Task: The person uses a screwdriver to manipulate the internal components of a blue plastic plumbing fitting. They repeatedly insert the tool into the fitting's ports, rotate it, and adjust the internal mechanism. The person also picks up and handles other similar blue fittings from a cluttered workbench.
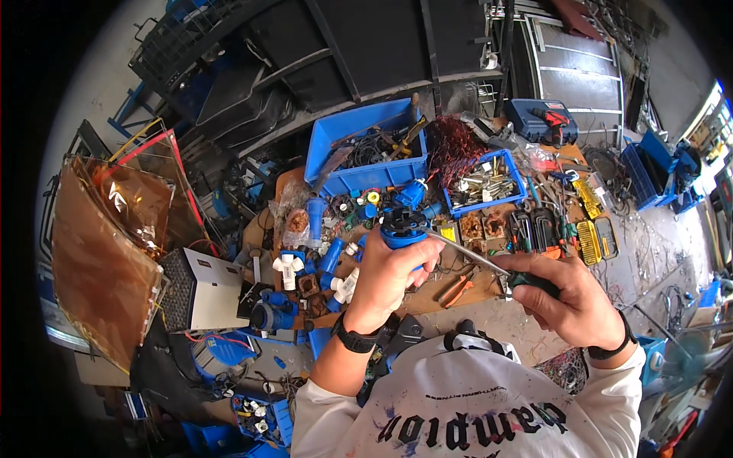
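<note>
My left hand is wrapped round a blue cylindrical part with a black top, held up over the near part of the workbench. In my right hand is a screwdriver, gripped by its dark green handle. Its long metal shaft slants up and left, and the tip end reaches the blue part beside my left thumb. Whether the tip sits in a screw or slot cannot be made out. Below the shaft, orange-handled pliers lie on the wooden bench top.
At the back of the bench stands a large blue bin of cables and tools. Right of it is a smaller blue tray of metal parts. Clamps, a yellow bit case and a red drill lie farther right. White pipe fittings sit left.
</note>
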`<state>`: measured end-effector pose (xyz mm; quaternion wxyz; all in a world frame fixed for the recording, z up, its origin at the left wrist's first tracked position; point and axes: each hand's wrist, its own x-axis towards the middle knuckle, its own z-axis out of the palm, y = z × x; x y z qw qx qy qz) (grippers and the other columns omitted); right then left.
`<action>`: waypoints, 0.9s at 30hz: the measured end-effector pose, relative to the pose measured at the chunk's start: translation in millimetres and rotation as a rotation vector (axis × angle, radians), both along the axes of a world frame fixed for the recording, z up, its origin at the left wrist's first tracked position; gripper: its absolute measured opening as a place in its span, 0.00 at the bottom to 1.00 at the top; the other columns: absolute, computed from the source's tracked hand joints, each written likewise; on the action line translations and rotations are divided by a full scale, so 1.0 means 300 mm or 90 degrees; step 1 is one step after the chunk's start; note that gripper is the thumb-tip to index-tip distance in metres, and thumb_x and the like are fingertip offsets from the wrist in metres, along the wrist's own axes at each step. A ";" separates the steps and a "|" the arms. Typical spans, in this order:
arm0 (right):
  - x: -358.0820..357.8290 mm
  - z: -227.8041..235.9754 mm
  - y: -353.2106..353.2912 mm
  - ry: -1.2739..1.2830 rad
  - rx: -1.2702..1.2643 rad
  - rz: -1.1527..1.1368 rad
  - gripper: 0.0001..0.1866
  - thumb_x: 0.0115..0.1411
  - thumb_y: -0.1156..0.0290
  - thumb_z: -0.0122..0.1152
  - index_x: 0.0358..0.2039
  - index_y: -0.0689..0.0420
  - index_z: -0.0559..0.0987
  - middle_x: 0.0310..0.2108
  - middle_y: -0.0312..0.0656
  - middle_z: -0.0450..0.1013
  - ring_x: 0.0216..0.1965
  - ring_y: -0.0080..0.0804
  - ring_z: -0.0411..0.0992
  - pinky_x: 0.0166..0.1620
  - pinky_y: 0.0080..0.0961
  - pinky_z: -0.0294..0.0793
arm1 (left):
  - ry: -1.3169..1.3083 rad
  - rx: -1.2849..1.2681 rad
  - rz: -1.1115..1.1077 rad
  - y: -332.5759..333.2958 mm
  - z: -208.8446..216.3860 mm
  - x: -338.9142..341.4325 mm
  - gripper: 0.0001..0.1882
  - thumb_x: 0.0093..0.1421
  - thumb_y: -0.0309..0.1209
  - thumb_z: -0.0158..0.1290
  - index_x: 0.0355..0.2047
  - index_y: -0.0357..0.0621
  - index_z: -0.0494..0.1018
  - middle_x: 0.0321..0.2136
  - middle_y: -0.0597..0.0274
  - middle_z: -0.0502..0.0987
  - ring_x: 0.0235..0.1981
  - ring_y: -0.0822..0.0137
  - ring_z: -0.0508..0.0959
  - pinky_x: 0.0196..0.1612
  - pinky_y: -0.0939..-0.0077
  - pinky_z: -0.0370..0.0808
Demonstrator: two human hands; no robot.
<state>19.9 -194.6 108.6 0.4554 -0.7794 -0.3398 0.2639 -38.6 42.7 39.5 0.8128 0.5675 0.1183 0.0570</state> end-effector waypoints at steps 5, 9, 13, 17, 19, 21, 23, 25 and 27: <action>0.004 -0.022 -0.005 -0.059 0.067 0.041 0.19 0.62 0.75 0.56 0.54 0.63 0.74 0.23 0.39 0.74 0.20 0.23 0.70 0.28 0.22 0.70 | 0.000 -0.080 -0.041 -0.006 0.009 -0.014 0.05 0.54 0.27 0.58 0.29 0.38 0.75 0.16 0.63 0.73 0.12 0.80 0.64 0.15 0.84 0.60; 0.005 0.018 -0.011 -0.058 0.041 0.044 0.18 0.61 0.76 0.57 0.52 0.63 0.75 0.28 0.48 0.77 0.27 0.33 0.76 0.33 0.26 0.74 | 0.001 -0.081 -0.051 -0.015 0.020 -0.021 0.06 0.54 0.27 0.58 0.29 0.38 0.75 0.16 0.63 0.73 0.12 0.80 0.64 0.15 0.84 0.59; 0.014 0.006 -0.017 -0.137 0.075 0.051 0.18 0.59 0.76 0.57 0.51 0.62 0.76 0.28 0.52 0.77 0.26 0.41 0.78 0.32 0.30 0.75 | -0.007 -0.047 -0.052 -0.023 0.015 -0.022 0.05 0.54 0.27 0.58 0.28 0.38 0.75 0.16 0.64 0.73 0.12 0.80 0.64 0.15 0.84 0.59; 0.003 0.048 -0.017 -0.125 -0.010 0.051 0.17 0.59 0.76 0.58 0.50 0.60 0.76 0.23 0.51 0.75 0.21 0.43 0.75 0.28 0.33 0.72 | 0.003 -0.050 -0.032 -0.027 0.011 -0.026 0.06 0.53 0.27 0.59 0.28 0.38 0.75 0.16 0.64 0.73 0.13 0.79 0.66 0.16 0.84 0.60; -0.002 0.052 -0.019 -0.135 -0.045 0.048 0.17 0.59 0.76 0.58 0.50 0.59 0.76 0.21 0.51 0.74 0.20 0.43 0.74 0.27 0.34 0.71 | -0.005 -0.034 -0.017 -0.033 0.012 -0.022 0.06 0.53 0.27 0.59 0.27 0.38 0.75 0.16 0.64 0.74 0.14 0.79 0.67 0.17 0.84 0.61; 0.000 0.054 -0.013 -0.140 -0.016 0.063 0.18 0.59 0.75 0.57 0.51 0.59 0.75 0.20 0.51 0.73 0.20 0.44 0.74 0.26 0.34 0.70 | -0.030 0.059 0.035 -0.038 0.000 -0.024 0.06 0.52 0.27 0.59 0.26 0.38 0.75 0.17 0.65 0.75 0.15 0.79 0.69 0.18 0.84 0.62; 0.000 0.048 -0.010 -0.148 0.002 0.072 0.18 0.60 0.75 0.57 0.52 0.58 0.75 0.19 0.51 0.73 0.20 0.44 0.74 0.26 0.34 0.70 | -0.037 0.109 0.053 -0.031 -0.007 -0.029 0.05 0.52 0.27 0.59 0.25 0.38 0.76 0.17 0.65 0.76 0.16 0.79 0.71 0.19 0.84 0.64; -0.002 0.030 -0.010 -0.162 0.007 0.072 0.19 0.60 0.75 0.57 0.53 0.59 0.74 0.19 0.51 0.73 0.20 0.45 0.74 0.26 0.35 0.70 | -0.031 0.113 0.034 -0.012 -0.008 -0.028 0.05 0.51 0.27 0.59 0.24 0.38 0.76 0.18 0.66 0.76 0.17 0.78 0.73 0.21 0.83 0.66; -0.007 0.029 -0.010 -0.180 0.006 0.070 0.19 0.60 0.74 0.57 0.53 0.58 0.73 0.20 0.51 0.74 0.21 0.46 0.74 0.26 0.35 0.71 | -0.037 0.109 0.039 -0.017 -0.012 -0.023 0.05 0.51 0.26 0.59 0.24 0.38 0.76 0.18 0.66 0.76 0.18 0.77 0.73 0.22 0.81 0.68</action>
